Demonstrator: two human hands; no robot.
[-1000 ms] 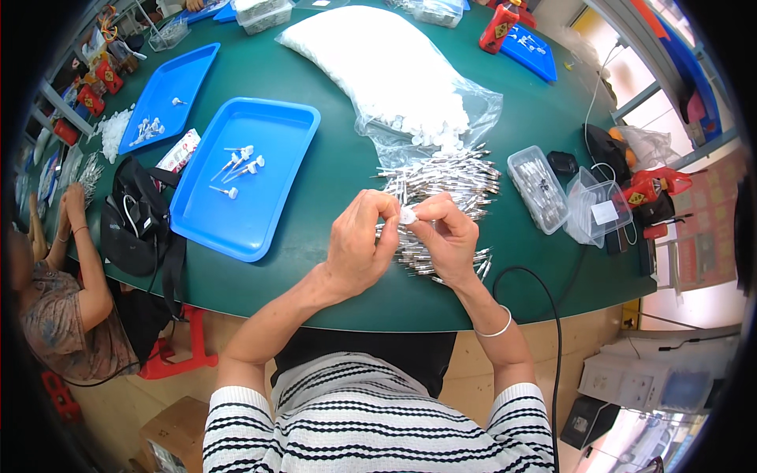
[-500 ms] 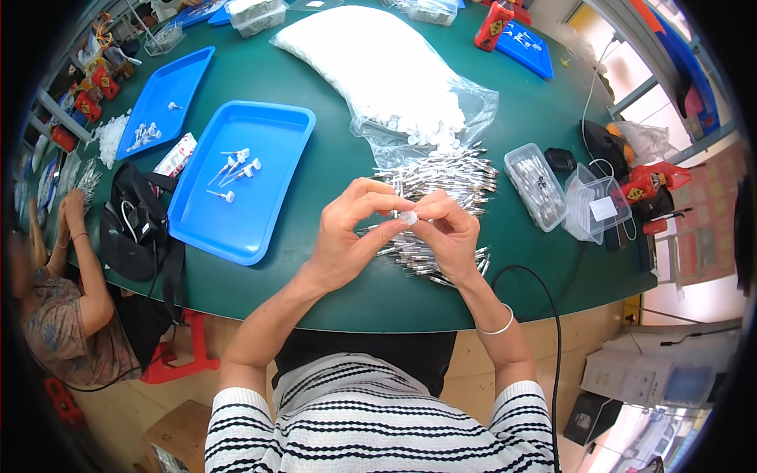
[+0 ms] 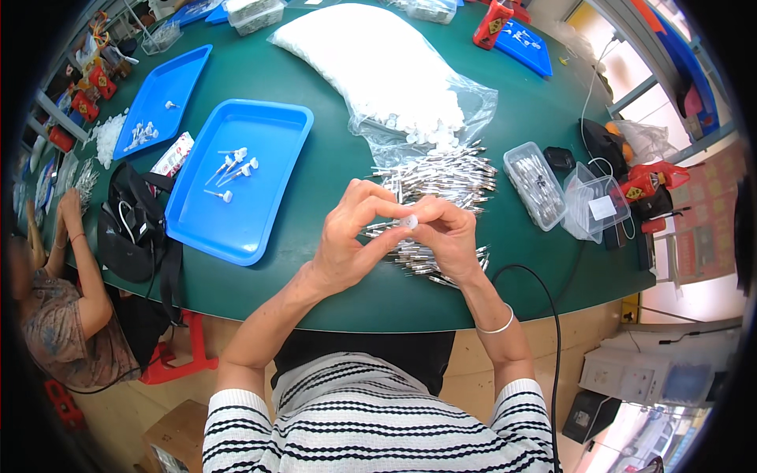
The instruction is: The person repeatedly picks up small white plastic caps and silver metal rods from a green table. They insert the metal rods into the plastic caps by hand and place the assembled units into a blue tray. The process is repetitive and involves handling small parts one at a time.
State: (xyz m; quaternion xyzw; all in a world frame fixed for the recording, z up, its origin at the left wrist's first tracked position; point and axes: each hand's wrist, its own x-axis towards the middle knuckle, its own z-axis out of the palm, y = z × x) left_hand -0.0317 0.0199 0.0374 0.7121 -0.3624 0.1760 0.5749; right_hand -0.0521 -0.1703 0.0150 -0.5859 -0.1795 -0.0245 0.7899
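Between the fingertips of my left hand (image 3: 351,236) and my right hand (image 3: 448,239) is a small round white plastic cap (image 3: 408,221). Both hands pinch it, thumbs and forefingers meeting around it; whether a metal pin is fitted in it is hidden. Beneath and beyond my hands lies a heap of thin metal pins (image 3: 449,175) on the green table. A clear bag of white caps (image 3: 378,67) lies open behind that heap. To the left, a blue tray (image 3: 260,205) holds several pins with white caps on them (image 3: 235,164).
A clear box of metal pins (image 3: 535,187) and an open clear container (image 3: 597,206) stand at right. A black cable (image 3: 552,292) crosses the table edge. Left are a second blue tray (image 3: 169,87), a black bag (image 3: 126,225) and a seated co-worker (image 3: 75,315). A red bottle (image 3: 493,24) stands far back.
My fingers have shifted slightly around the white cap, with the left forefinger now closer to the right hand's fingertips. Elsewhere the table looks the same.
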